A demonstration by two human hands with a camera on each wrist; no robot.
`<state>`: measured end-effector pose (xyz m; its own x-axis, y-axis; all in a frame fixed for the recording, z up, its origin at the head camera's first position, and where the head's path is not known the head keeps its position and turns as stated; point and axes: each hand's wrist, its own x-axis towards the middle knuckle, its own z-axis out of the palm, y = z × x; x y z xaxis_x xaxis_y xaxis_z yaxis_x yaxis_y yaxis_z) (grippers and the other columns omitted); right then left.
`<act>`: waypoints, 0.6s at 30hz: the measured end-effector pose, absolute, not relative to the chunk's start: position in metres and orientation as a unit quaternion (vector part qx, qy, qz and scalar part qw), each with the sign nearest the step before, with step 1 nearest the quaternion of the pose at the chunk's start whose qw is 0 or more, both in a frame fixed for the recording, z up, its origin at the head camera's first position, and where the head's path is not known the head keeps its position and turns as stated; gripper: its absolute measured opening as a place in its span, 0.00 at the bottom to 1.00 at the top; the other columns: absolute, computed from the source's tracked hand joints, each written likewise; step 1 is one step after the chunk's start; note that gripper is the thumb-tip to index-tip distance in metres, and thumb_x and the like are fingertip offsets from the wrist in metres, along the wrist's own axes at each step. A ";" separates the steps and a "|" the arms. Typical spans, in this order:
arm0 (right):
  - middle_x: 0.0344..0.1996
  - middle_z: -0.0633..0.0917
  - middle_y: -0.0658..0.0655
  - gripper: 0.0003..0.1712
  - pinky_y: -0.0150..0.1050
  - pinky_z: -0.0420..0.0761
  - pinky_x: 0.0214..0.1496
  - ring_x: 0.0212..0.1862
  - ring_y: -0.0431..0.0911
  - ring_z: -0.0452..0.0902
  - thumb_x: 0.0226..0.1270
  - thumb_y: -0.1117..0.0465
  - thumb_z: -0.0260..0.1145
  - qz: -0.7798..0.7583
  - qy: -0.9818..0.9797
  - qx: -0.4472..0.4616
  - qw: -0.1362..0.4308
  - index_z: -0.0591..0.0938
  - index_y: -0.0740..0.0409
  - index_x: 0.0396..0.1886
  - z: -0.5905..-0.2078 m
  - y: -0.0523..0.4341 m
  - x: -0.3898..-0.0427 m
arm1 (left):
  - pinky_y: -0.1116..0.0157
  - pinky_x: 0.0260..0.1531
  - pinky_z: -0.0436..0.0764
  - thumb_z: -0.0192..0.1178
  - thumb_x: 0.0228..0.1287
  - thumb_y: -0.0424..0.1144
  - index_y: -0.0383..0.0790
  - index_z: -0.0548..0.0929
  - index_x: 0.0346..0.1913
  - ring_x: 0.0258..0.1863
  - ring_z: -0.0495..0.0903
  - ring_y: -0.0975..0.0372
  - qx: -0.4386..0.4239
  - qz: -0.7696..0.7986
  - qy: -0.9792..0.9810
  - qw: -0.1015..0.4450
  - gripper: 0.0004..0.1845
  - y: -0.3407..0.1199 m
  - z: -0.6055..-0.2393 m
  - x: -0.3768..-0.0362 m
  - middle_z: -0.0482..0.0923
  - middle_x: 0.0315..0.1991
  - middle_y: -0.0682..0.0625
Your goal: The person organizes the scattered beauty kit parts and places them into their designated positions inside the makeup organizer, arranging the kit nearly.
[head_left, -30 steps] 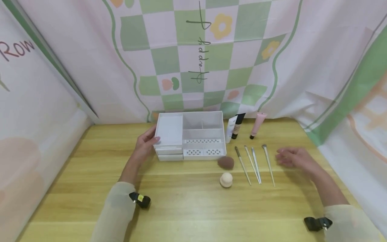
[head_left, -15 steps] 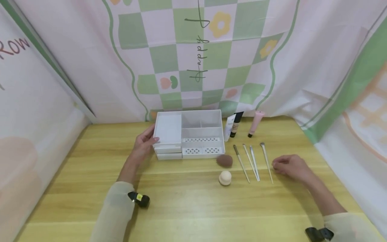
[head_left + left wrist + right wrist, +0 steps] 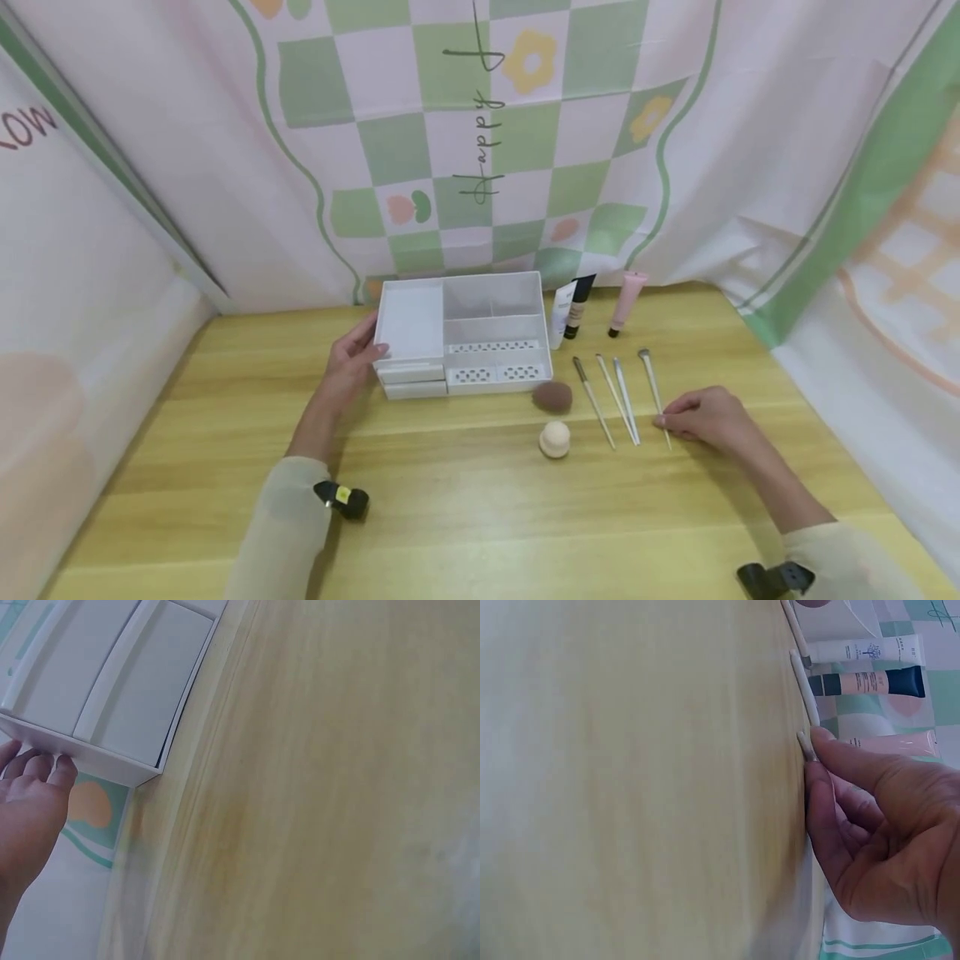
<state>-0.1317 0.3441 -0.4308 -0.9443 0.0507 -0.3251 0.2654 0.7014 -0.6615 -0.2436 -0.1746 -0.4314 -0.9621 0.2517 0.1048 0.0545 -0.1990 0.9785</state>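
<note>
A white makeup organizer (image 3: 491, 333), with two small drawers at its left front, stands at the back of the table. My left hand (image 3: 348, 367) holds its left side, thumb over the top edge; in the left wrist view the fingertips (image 3: 64, 765) touch the side wall. My right hand (image 3: 708, 421) pinches the handle of the rightmost makeup brush (image 3: 649, 379) between thumb and index finger, low on the handle. Left of it lie more brushes: a dark-tipped one (image 3: 585, 383), a pale one (image 3: 609, 379) and another slim one (image 3: 625, 396).
Right of the organizer stand a white tube (image 3: 561, 315), a black-capped foundation tube (image 3: 577, 310) and a pink tube (image 3: 626, 302). A brown makeup sponge (image 3: 552, 397) and a cream sponge (image 3: 555, 439) lie in front. A printed curtain (image 3: 450, 150) hangs behind the wooden table (image 3: 465, 517).
My right hand has moved left from beside the rightmost brush and now pinches its handle. The left hand stays at the organizer. The head view has shifted slightly.
</note>
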 end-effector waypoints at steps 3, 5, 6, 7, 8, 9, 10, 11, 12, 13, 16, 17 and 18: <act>0.27 0.90 0.48 0.20 0.29 0.88 0.31 0.29 0.37 0.84 0.62 0.54 0.75 -0.381 0.909 0.096 0.140 0.87 0.69 0.41 -0.432 0.343 -0.133 | 0.71 0.76 0.66 0.48 0.70 0.21 0.32 0.51 0.80 0.83 0.48 0.51 0.120 0.764 0.631 0.067 0.36 -0.175 -0.430 -0.244 0.46 0.83 0.42; 0.27 0.89 0.49 0.18 0.29 0.87 0.31 0.29 0.37 0.83 0.62 0.56 0.74 -0.386 0.906 0.098 0.142 0.87 0.69 0.40 -0.433 0.343 -0.134 | 0.70 0.76 0.65 0.47 0.71 0.21 0.32 0.51 0.80 0.84 0.48 0.51 0.117 0.763 0.633 0.068 0.36 -0.175 -0.430 -0.244 0.46 0.83 0.42; 0.27 0.89 0.49 0.17 0.29 0.88 0.31 0.29 0.37 0.84 0.63 0.57 0.74 -0.391 0.904 0.099 0.144 0.87 0.70 0.40 -0.433 0.343 -0.134 | 0.69 0.77 0.64 0.47 0.71 0.21 0.32 0.51 0.80 0.84 0.47 0.51 0.116 0.762 0.633 0.067 0.37 -0.175 -0.430 -0.244 0.46 0.83 0.42; 0.27 0.89 0.49 0.17 0.29 0.88 0.31 0.29 0.38 0.83 0.63 0.58 0.73 -0.391 0.904 0.098 0.145 0.87 0.70 0.40 -0.434 0.343 -0.135 | 0.68 0.78 0.63 0.48 0.70 0.21 0.32 0.51 0.80 0.84 0.48 0.52 0.115 0.762 0.633 0.066 0.37 -0.175 -0.430 -0.244 0.46 0.83 0.42; 0.26 0.89 0.49 0.16 0.29 0.87 0.31 0.29 0.38 0.83 0.63 0.59 0.73 -0.390 0.904 0.097 0.147 0.87 0.70 0.39 -0.434 0.343 -0.136 | 0.67 0.79 0.62 0.48 0.71 0.22 0.32 0.51 0.80 0.84 0.47 0.52 0.116 0.762 0.634 0.066 0.37 -0.175 -0.430 -0.244 0.46 0.83 0.42; 0.26 0.89 0.50 0.15 0.29 0.87 0.30 0.29 0.38 0.83 0.64 0.60 0.72 -0.391 0.903 0.097 0.150 0.87 0.70 0.39 -0.433 0.344 -0.136 | 0.66 0.79 0.61 0.48 0.70 0.22 0.32 0.51 0.80 0.84 0.47 0.52 0.115 0.762 0.634 0.065 0.37 -0.175 -0.430 -0.244 0.46 0.83 0.42; 0.26 0.89 0.49 0.14 0.29 0.87 0.30 0.29 0.38 0.83 0.64 0.60 0.72 -0.391 0.902 0.100 0.153 0.87 0.69 0.39 -0.433 0.344 -0.137 | 0.66 0.79 0.61 0.48 0.70 0.22 0.32 0.51 0.80 0.84 0.47 0.52 0.116 0.761 0.635 0.064 0.37 -0.175 -0.430 -0.244 0.46 0.83 0.42; 0.26 0.89 0.50 0.13 0.29 0.86 0.29 0.28 0.38 0.82 0.64 0.61 0.71 -0.389 0.903 0.097 0.155 0.87 0.69 0.38 -0.433 0.344 -0.138 | 0.66 0.79 0.61 0.48 0.70 0.22 0.32 0.51 0.79 0.84 0.47 0.52 0.116 0.761 0.635 0.063 0.37 -0.175 -0.430 -0.244 0.46 0.83 0.41; 0.26 0.89 0.50 0.12 0.29 0.86 0.29 0.28 0.38 0.82 0.64 0.62 0.71 -0.390 0.902 0.094 0.157 0.87 0.70 0.38 -0.433 0.344 -0.138 | 0.67 0.79 0.62 0.48 0.70 0.22 0.32 0.51 0.79 0.84 0.47 0.51 0.119 0.761 0.635 0.063 0.36 -0.175 -0.430 -0.244 0.46 0.83 0.41; 0.26 0.88 0.50 0.12 0.29 0.86 0.29 0.28 0.39 0.82 0.65 0.62 0.70 -0.390 0.902 0.091 0.159 0.87 0.70 0.38 -0.432 0.344 -0.138 | 0.68 0.78 0.62 0.48 0.70 0.22 0.31 0.50 0.79 0.84 0.47 0.50 0.122 0.760 0.635 0.063 0.36 -0.175 -0.430 -0.243 0.45 0.83 0.40; 0.26 0.88 0.51 0.11 0.29 0.86 0.29 0.28 0.39 0.82 0.65 0.63 0.69 -0.393 0.901 0.085 0.165 0.86 0.71 0.38 -0.431 0.344 -0.139 | 0.71 0.76 0.65 0.48 0.70 0.22 0.30 0.51 0.79 0.83 0.47 0.49 0.123 0.760 0.635 0.061 0.36 -0.175 -0.430 -0.243 0.46 0.83 0.40; 0.26 0.88 0.52 0.11 0.29 0.87 0.29 0.28 0.39 0.82 0.66 0.63 0.69 -0.395 0.900 0.083 0.167 0.86 0.71 0.38 -0.430 0.344 -0.139 | 0.72 0.75 0.66 0.48 0.70 0.21 0.30 0.51 0.79 0.83 0.47 0.49 0.124 0.760 0.636 0.060 0.36 -0.175 -0.430 -0.243 0.46 0.83 0.40; 0.26 0.88 0.52 0.11 0.29 0.87 0.30 0.28 0.39 0.82 0.66 0.64 0.69 -0.394 0.900 0.082 0.169 0.86 0.71 0.38 -0.430 0.344 -0.139 | 0.73 0.75 0.66 0.47 0.70 0.21 0.29 0.51 0.79 0.83 0.47 0.49 0.125 0.759 0.636 0.060 0.36 -0.175 -0.430 -0.243 0.46 0.83 0.40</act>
